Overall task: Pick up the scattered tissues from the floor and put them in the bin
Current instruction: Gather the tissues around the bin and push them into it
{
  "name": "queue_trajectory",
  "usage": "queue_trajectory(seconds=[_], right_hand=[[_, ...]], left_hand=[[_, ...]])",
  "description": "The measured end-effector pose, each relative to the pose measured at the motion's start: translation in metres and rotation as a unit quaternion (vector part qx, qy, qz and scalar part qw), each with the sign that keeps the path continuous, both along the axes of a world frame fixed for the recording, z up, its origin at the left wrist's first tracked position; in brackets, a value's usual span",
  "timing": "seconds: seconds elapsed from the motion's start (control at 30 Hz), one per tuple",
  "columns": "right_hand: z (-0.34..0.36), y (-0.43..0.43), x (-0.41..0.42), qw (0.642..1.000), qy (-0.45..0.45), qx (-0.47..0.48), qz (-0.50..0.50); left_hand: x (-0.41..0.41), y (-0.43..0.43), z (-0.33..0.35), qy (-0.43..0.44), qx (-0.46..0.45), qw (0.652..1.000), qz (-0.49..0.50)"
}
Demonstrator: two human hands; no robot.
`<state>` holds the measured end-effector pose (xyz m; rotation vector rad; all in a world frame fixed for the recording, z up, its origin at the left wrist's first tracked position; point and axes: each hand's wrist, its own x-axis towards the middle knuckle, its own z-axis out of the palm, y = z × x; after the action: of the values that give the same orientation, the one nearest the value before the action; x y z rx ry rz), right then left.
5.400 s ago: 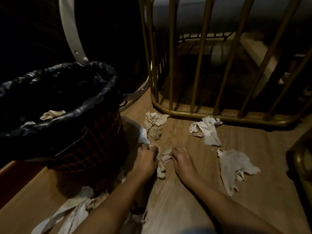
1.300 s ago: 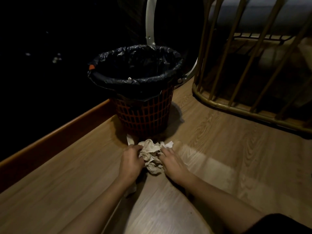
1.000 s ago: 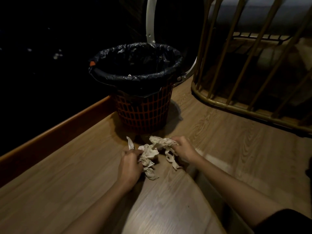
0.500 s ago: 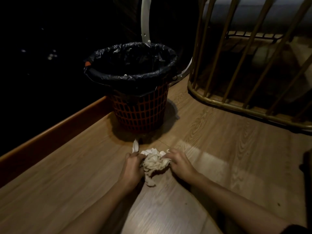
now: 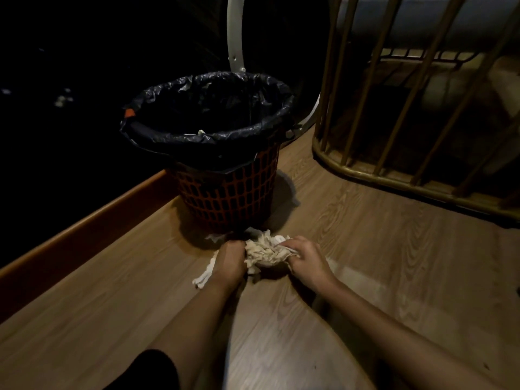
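A crumpled bundle of off-white tissues (image 5: 263, 253) lies on the wooden floor just in front of the bin. My left hand (image 5: 229, 261) grips its left side and my right hand (image 5: 305, 258) grips its right side, pressing it together. A loose strip of tissue (image 5: 204, 275) trails out under my left hand. The bin (image 5: 225, 192) is an orange lattice basket with a black liner (image 5: 202, 136) folded over its rim. A small pale scrap shows inside at the near rim.
A wooden skirting board (image 5: 84, 226) runs along the left edge of the floor, with darkness beyond. A brass-coloured barred frame (image 5: 394, 178) stands at the right rear. A white curved rail (image 5: 235, 32) rises behind the bin.
The scattered tissues seen earlier have been gathered into one bundle. Over the last second my hands parted briefly, then closed in on the wad, now slightly nearer the bin.
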<state>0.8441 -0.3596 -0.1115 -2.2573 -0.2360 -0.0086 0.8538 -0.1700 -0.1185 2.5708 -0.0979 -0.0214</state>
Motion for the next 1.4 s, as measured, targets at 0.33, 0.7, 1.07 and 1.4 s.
queue_trajectory(seconds=[0.33,0.7,1.07,1.4], right_hand=[[-0.001,-0.015,-0.012,0.998,0.031,0.023,-0.040],[0.144,0.009,-0.021,0.988,-0.125,-0.013,0.091],[0.329,0.081,0.057,0.983,-0.143,-0.035,0.107],[0.268,0.108,0.134,0.991,-0.004,-0.134,-0.004]], left_hand=[[-0.066,0.025,-0.009,-0.085,0.048,0.994,-0.058],[-0.077,0.094,0.146,-0.264,0.093,0.945,-0.166],[0.028,0.073,0.332,-0.343,0.091,0.929,-0.103],[0.100,0.068,0.294,-0.182,0.113,0.974,0.071]])
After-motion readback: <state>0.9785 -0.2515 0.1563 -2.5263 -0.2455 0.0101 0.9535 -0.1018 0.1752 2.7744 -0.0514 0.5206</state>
